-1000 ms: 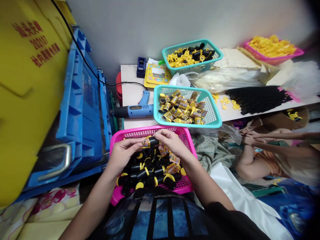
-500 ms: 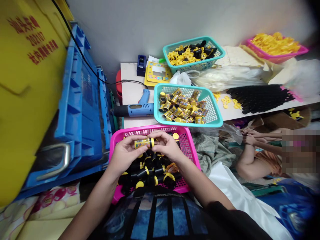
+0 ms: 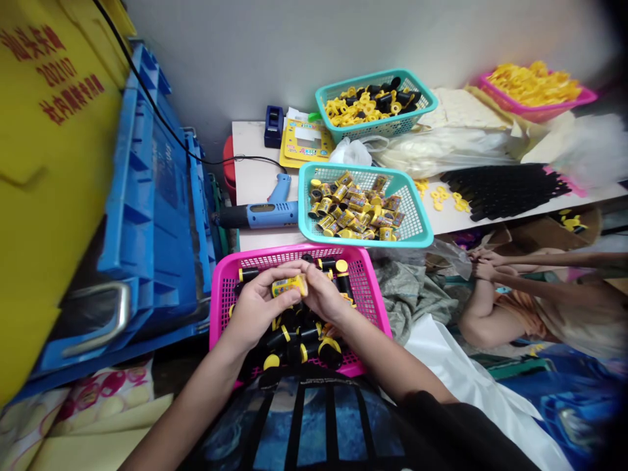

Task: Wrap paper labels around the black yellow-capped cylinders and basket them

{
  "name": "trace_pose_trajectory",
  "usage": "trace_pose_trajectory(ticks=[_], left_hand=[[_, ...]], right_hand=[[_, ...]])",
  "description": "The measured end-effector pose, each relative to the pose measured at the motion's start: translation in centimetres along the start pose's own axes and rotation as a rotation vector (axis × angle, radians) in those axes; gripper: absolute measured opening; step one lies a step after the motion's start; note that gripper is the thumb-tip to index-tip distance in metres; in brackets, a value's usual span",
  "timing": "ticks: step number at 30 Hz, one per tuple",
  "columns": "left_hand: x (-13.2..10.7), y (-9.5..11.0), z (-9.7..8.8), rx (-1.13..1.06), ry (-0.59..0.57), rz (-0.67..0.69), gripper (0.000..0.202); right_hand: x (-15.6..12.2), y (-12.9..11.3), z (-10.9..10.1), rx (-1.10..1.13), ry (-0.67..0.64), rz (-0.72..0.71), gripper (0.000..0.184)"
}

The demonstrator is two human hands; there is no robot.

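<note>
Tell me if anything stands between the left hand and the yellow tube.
Nothing visible does: the left hand already holds the tube above the pink basket. The right hand is close at the tube's other end.

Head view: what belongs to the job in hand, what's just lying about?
Likely the job:
labelled tube in the left hand, right hand at its end
near pink basket
near teal basket

Seemingly lying about:
yellow printed card
black rods
small navy object

Your left hand (image 3: 251,315) hides part of the yellow-labelled tube (image 3: 287,286), its print too small to read, while the frame's edge crops the yellow crate (image 3: 53,170) at nine o'clock and the co-worker (image 3: 579,314) at three.
</note>
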State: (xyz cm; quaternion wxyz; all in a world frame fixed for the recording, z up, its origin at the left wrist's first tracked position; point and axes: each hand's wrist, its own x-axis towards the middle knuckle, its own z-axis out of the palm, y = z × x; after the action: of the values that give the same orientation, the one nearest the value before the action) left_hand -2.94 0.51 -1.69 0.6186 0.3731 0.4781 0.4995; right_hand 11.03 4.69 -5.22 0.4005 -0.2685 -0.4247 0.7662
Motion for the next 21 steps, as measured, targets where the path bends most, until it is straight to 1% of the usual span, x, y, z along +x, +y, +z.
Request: trace_pose_trajectory(ticks=[2, 3, 6, 7, 9, 10, 11, 12, 13, 14, 15, 16, 17, 18, 20, 21], left_hand=[[-0.2, -0.2, -0.2, -0.032, -0.041, -0.007, 0.029], [-0.3, -0.3, -0.2, -0.047, -0.052, -0.009, 0.029], [-0.4, -0.4, -0.2, -0.099, -0.077, -0.007, 0.029], [-0.4, -0.3, -0.1, -0.115, -0.091, -0.009, 0.031], [-0.2, -0.1, 0.2, -0.127, -0.123, -0.008, 0.043], [-0.1, 0.1, 0.3, -0.122, -0.141, -0.001, 0.051], [0.1, 0.3, 0.3, -0.111, -0.154, 0.014, 0.060], [0.3, 0.5, 0.2, -0.095, -0.153, 0.036, 0.067], [0.4, 0.7, 0.0, -0.076, -0.134, 0.057, 0.070], [0.6, 0.9, -0.2, -0.054, -0.101, 0.071, 0.069], [0.7, 0.9, -0.5, -0.031, -0.064, 0.074, 0.065], [0.7, 0.9, -0.8, -0.007, -0.026, 0.066, 0.059], [0.8, 0.9, -1.2, 0.011, 0.008, 0.053, 0.052], [0.8, 0.7, -1.5, 0.026, 0.034, 0.038, 0.047], [0.8, 0.3, -1.9, 0.044, 0.071, 0.020, 0.039], [0.8, 0.1, -2.0, 0.049, 0.084, 0.015, 0.037]], right_hand=[[-0.3, -0.7, -0.4, -0.117, -0.032, -0.104, 0.052], [-0.4, -1.1, -0.5, -0.236, -0.044, -0.169, 0.051], [-0.9, -2.5, -0.6, -0.706, -0.077, -0.370, 0.053], [-1.0, -3.0, -0.5, -0.837, -0.091, -0.430, 0.050], [-1.2, -4.7, -0.4, -1.033, -0.117, -0.522, 0.038], [-1.2, -5.7, -0.6, -1.119, -0.100, -0.555, 0.034], [-1.2, -6.9, -1.0, -1.212, -0.052, -0.575, 0.032], [-1.2, -8.2, -1.5, -1.317, 0.049, -0.587, 0.033], [-1.1, -9.4, -2.2, -1.428, 0.222, -0.588, 0.035], [-1.1, -10.5, -3.1, -1.536, 0.391, -0.561, 0.038], [-1.1, -11.2, -3.9, -1.621, 0.515, -0.529, 0.040], [-1.3, -11.5, -4.8, -1.677, 0.562, -0.471, 0.036], [-1.5, -11.4, -5.5, -1.705, 0.528, -0.378, 0.030], [-1.7, -10.7, -6.1, -1.707, 0.429, -0.252, 0.023], [-2.4, -8.4, -6.8, -1.658, 0.182, 0.038, 0.018], [-2.7, -6.9, -6.9, -1.640, 0.110, 0.143, 0.018]])
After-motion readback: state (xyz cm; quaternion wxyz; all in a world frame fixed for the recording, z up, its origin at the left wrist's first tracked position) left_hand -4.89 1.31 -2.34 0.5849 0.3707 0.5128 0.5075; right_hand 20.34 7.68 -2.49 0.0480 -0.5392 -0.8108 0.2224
